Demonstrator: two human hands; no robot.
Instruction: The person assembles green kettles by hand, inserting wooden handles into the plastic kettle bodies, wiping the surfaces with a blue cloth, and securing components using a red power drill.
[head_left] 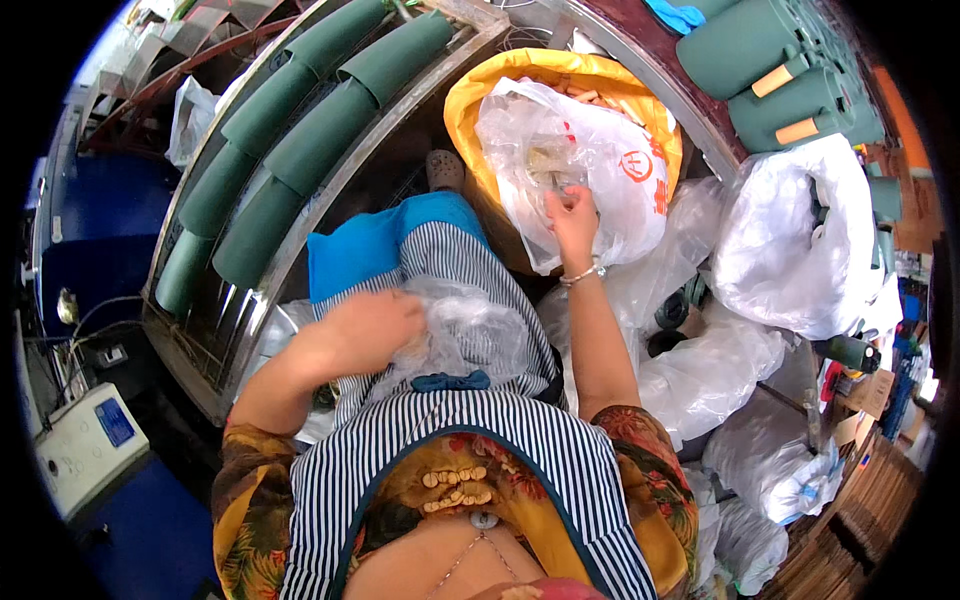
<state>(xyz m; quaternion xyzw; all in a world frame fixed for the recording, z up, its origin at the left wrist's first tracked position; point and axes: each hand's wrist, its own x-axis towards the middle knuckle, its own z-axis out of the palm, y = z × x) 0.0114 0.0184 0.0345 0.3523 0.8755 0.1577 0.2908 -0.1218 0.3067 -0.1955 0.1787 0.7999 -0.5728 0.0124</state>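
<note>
My right hand (573, 222) reaches forward into the white plastic bag (610, 170) that sits inside the yellow sack (470, 95); its fingers pinch the bag's edge. My left hand (372, 328) rests on my lap, fingers closed on a thin clear bag (475, 335) over the striped apron (480, 425).

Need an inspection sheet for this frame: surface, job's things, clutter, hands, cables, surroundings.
Surface: striped apron over the lap; no table seen.
Job's things: clear bag in a yellow sack; crinkled plastic on the lap.
Clutter: white bags piled at right.
Hands: right hand reaches into the clear bag; left hand on the crinkled plastic.
Cables: wires at left, near a white box.
Surroundings: green cylinders on a metal rack; cardboard lower right.
</note>
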